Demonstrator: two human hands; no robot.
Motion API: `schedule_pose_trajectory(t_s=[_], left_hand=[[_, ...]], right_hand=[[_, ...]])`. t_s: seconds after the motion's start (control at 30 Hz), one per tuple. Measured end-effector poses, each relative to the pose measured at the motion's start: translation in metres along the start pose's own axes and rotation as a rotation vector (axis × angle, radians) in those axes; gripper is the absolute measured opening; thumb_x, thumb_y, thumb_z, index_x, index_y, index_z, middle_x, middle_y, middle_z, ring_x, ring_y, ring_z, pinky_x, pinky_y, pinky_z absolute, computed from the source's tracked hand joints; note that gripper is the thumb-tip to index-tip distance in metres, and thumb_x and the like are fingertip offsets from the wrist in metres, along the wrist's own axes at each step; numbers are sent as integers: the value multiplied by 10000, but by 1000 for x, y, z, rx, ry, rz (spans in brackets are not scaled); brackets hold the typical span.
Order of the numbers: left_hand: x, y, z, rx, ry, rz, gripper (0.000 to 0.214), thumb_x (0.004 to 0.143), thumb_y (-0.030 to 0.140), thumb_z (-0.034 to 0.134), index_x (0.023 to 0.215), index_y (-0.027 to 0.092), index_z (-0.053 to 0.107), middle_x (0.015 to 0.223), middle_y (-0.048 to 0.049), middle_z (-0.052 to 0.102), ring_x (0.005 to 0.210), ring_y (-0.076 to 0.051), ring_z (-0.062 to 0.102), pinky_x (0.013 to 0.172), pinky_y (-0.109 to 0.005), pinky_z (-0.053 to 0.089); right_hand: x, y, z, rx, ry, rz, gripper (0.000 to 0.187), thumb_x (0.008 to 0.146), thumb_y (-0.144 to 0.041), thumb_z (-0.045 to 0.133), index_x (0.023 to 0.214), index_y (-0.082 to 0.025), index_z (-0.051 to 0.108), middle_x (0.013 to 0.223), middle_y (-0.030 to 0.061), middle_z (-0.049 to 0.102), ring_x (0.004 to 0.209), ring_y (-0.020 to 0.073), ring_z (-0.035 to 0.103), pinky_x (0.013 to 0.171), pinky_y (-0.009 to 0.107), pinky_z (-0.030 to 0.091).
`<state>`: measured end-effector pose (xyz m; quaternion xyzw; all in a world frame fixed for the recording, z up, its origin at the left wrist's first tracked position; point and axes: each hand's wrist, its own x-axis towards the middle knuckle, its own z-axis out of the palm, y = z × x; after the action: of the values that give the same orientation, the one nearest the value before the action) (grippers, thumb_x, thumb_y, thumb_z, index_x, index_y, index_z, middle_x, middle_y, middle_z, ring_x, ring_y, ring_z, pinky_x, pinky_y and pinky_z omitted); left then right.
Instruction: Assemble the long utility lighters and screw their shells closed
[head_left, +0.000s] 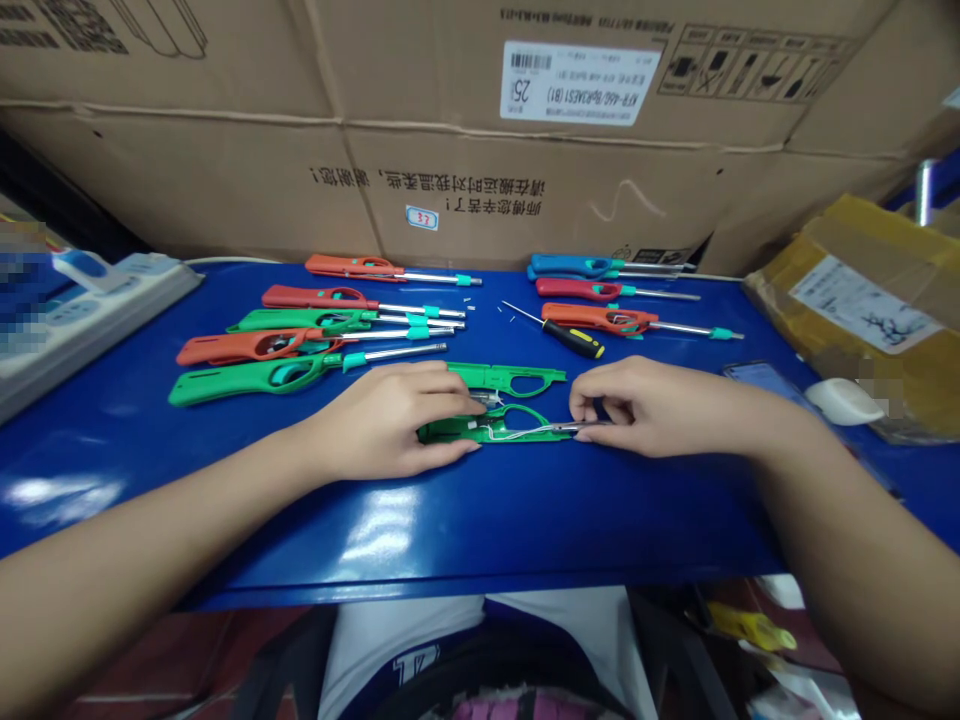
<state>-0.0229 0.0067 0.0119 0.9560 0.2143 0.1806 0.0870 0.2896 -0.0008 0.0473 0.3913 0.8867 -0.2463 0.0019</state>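
Note:
A green lighter casing half (450, 430) lies on the blue table in front of me, with thin white wires and small parts inside. My left hand (401, 420) grips its left end between thumb and fingers. At its right end, my right hand (637, 408) pinches a thin metal tube (577, 427) that the wires run towards. Just behind lies a second green casing half (517, 378), partly hidden by my left hand. A black and yellow screwdriver (574, 338) rests beyond my right hand.
Several long-nosed lighters in green (232, 380), orange and red lie at the back left. Blue (570, 266), red and orange ones lie back right. A cardboard box (442, 130) walls the back. A power strip (112, 310) sits left; a taped package (862, 310) and phone (765, 375) sit right.

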Motion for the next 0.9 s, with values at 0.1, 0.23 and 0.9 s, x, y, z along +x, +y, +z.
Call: schedule_pose_trajectory(t_s=[0.1, 0.23, 0.9], left_hand=[[0, 0, 0, -5, 1, 1, 289, 954, 336, 626, 1179, 175, 710, 1069, -83, 737, 970, -217, 698, 858, -330, 570], [0, 0, 1, 1, 0, -7, 293, 955, 344, 622, 1176, 175, 714, 1049, -86, 736, 960, -216, 698, 857, -331, 571], [0, 13, 4, -60, 15, -120, 258, 948, 326, 629, 1157, 193, 699, 1092, -65, 708, 957, -195, 699, 855, -294, 571]], right_hand=[[-1, 2, 0, 23, 3, -37, 100, 913, -267, 617, 917, -200, 692, 777, 5, 682, 647, 124, 587, 600, 244, 411], [0, 5, 1, 11, 35, -120, 142, 926, -207, 590, 882, -201, 725, 872, 41, 719, 789, 165, 647, 718, 284, 469], [3, -7, 8, -97, 117, -148, 197, 919, -278, 622, 1105, -225, 664, 1071, 52, 667, 859, 175, 626, 719, 283, 455]])
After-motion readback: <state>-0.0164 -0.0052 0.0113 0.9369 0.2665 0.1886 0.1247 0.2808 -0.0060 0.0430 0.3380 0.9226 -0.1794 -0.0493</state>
